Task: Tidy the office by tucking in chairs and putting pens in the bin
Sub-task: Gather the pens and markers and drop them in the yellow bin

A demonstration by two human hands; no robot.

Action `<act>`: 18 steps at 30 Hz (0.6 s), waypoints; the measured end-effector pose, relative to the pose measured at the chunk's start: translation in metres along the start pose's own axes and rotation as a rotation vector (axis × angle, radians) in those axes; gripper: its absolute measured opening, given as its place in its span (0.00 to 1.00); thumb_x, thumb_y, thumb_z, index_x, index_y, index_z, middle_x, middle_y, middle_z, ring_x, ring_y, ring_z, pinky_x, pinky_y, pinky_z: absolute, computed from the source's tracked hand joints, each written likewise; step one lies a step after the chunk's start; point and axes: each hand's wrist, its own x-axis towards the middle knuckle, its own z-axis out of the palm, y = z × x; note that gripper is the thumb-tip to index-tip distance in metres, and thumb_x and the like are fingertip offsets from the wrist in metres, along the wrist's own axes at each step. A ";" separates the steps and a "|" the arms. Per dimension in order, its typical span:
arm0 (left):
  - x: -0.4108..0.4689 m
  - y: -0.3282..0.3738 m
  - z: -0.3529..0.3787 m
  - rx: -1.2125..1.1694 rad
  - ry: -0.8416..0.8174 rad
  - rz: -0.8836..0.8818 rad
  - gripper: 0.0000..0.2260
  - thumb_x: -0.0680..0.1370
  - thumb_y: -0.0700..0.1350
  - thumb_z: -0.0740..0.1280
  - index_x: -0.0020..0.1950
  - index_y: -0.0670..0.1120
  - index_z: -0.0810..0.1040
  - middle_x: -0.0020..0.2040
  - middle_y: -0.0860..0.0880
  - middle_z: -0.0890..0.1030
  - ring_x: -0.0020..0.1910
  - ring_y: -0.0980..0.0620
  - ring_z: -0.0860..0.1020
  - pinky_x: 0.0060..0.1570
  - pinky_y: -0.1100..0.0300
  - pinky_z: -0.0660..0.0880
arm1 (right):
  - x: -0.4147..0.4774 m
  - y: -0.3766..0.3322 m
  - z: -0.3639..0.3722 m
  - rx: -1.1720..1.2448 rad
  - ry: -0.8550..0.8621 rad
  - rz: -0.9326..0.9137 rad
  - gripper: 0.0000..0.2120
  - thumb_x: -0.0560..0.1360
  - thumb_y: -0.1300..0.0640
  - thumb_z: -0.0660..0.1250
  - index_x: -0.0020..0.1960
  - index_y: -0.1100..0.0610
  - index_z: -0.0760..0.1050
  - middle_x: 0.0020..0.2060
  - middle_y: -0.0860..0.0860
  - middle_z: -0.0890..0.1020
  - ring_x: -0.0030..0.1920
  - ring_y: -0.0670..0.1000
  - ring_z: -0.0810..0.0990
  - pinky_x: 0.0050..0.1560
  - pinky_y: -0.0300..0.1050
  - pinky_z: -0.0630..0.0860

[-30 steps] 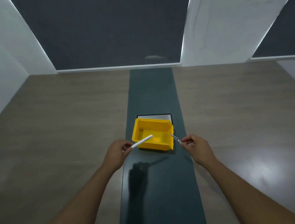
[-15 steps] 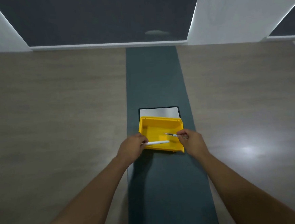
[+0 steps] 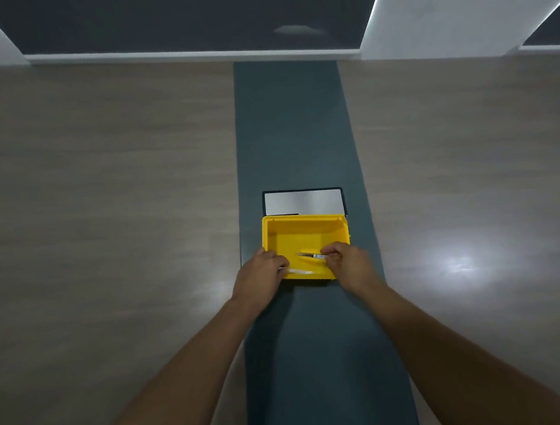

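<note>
A yellow bin (image 3: pixel 303 232) sits on the dark strip running down the middle of the table. My left hand (image 3: pixel 262 277) is at the bin's near left corner, fingers closed on a white pen (image 3: pixel 298 271) that lies low across the bin's front edge. At the near right corner, my right hand (image 3: pixel 350 265) pinches a thin dark pen (image 3: pixel 310 255) whose tip points left inside the bin. Both pens are inside or just over the bin's opening.
A metal cover plate (image 3: pixel 303 201) in a black frame lies flush in the dark strip (image 3: pixel 293 127) just behind the bin. Wood-look tabletop (image 3: pixel 103 192) spreads on both sides. Dark window blinds and white pillars stand beyond the far edge.
Both hands have moved in over the bin from its near side and lowered the pens into it. The view has tilted down and closer.
</note>
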 end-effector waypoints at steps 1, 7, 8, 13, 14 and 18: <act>0.000 0.001 0.000 0.006 -0.001 0.004 0.13 0.84 0.52 0.65 0.67 0.52 0.82 0.63 0.51 0.82 0.64 0.49 0.75 0.59 0.53 0.79 | 0.000 -0.002 0.001 -0.014 0.004 -0.011 0.10 0.82 0.58 0.69 0.62 0.55 0.84 0.58 0.53 0.87 0.57 0.54 0.84 0.53 0.39 0.73; -0.005 0.005 -0.001 -0.019 0.031 0.034 0.15 0.83 0.51 0.66 0.69 0.51 0.80 0.64 0.50 0.82 0.64 0.48 0.76 0.61 0.51 0.79 | -0.006 0.011 -0.003 -0.056 0.022 0.040 0.09 0.82 0.48 0.69 0.61 0.43 0.83 0.58 0.52 0.85 0.55 0.56 0.83 0.57 0.54 0.82; -0.007 0.006 0.000 -0.026 0.048 0.046 0.14 0.83 0.51 0.66 0.68 0.51 0.81 0.63 0.50 0.82 0.62 0.48 0.76 0.59 0.51 0.79 | -0.009 0.015 -0.005 -0.043 0.036 0.049 0.09 0.82 0.49 0.68 0.61 0.43 0.82 0.58 0.52 0.85 0.56 0.56 0.83 0.58 0.55 0.82; -0.010 0.021 0.010 -0.088 0.075 0.148 0.12 0.84 0.52 0.65 0.65 0.52 0.82 0.61 0.51 0.82 0.60 0.49 0.77 0.61 0.54 0.77 | -0.042 0.025 -0.025 0.059 0.134 0.115 0.10 0.80 0.57 0.71 0.61 0.55 0.85 0.57 0.54 0.87 0.57 0.55 0.84 0.61 0.48 0.79; -0.009 0.027 0.012 -0.115 0.070 0.174 0.12 0.84 0.51 0.65 0.64 0.52 0.82 0.61 0.52 0.82 0.60 0.50 0.77 0.61 0.54 0.77 | -0.050 0.029 -0.028 0.071 0.160 0.135 0.10 0.79 0.58 0.72 0.60 0.56 0.86 0.56 0.54 0.88 0.57 0.55 0.85 0.60 0.46 0.78; -0.007 0.061 0.019 -0.169 0.032 0.281 0.11 0.83 0.51 0.66 0.62 0.50 0.84 0.57 0.51 0.84 0.57 0.50 0.78 0.61 0.53 0.76 | -0.091 0.054 -0.039 0.085 0.244 0.181 0.09 0.78 0.58 0.73 0.56 0.59 0.86 0.53 0.55 0.89 0.57 0.56 0.86 0.62 0.47 0.78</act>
